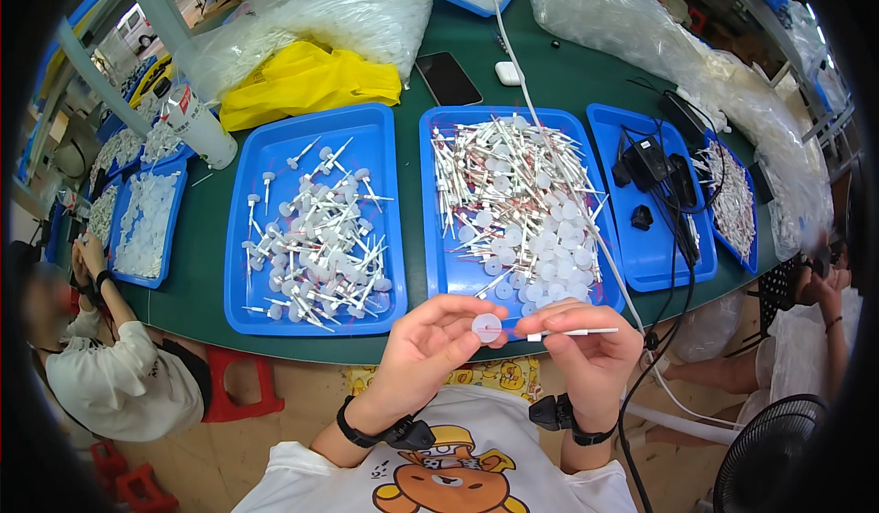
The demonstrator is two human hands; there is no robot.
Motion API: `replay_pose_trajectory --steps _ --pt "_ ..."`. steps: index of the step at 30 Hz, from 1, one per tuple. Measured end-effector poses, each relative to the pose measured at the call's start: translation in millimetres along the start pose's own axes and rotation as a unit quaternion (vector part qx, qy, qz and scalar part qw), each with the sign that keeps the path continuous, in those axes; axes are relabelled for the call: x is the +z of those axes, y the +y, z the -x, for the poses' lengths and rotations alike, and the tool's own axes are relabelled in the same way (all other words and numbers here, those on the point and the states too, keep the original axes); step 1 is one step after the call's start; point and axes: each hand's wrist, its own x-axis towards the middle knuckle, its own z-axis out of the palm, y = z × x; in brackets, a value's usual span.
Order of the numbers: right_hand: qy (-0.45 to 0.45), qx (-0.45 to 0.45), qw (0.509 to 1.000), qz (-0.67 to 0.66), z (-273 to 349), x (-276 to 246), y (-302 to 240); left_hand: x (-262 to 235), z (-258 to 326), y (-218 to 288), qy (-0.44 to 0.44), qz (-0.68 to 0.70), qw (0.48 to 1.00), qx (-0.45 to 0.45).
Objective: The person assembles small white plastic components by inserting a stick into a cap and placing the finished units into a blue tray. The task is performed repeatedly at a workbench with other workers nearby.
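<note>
My left hand [417,357] pinches a small translucent white disc [487,328] with a hole in its middle. My right hand [600,362] grips a thin white stick [586,332] with a wider white collar at its left end, held level beside the disc. A fine reddish wire seems to run between the two parts. Just beyond my hands is a blue tray [432,270] of loose white sticks with red wires and a pile of loose discs [558,256]. Left of it, another blue tray [240,284] holds pieces with disc and stick joined.
A blue tray [641,275] of black power adapters [650,160] stands right; a white cable [563,169] crosses the middle tray. Behind lie a phone [449,78], a white case [507,73], a yellow bag [311,82] and a bottle [197,124]. People sit left and right; a fan [769,458] stands lower right.
</note>
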Motion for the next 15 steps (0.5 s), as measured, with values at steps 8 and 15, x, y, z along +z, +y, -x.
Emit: replay_pose_trajectory --steps 8,15 --pt "0.017 -0.003 1.0 0.0 0.3 0.5 3.5 2.1 1.2 3.5 -0.008 0.031 0.999 0.001" --pt "-0.055 -0.04 0.992 0.106 -1.9 -5.6 -0.2 -0.5 1.2 1.9 0.006 0.025 1.0 0.001"
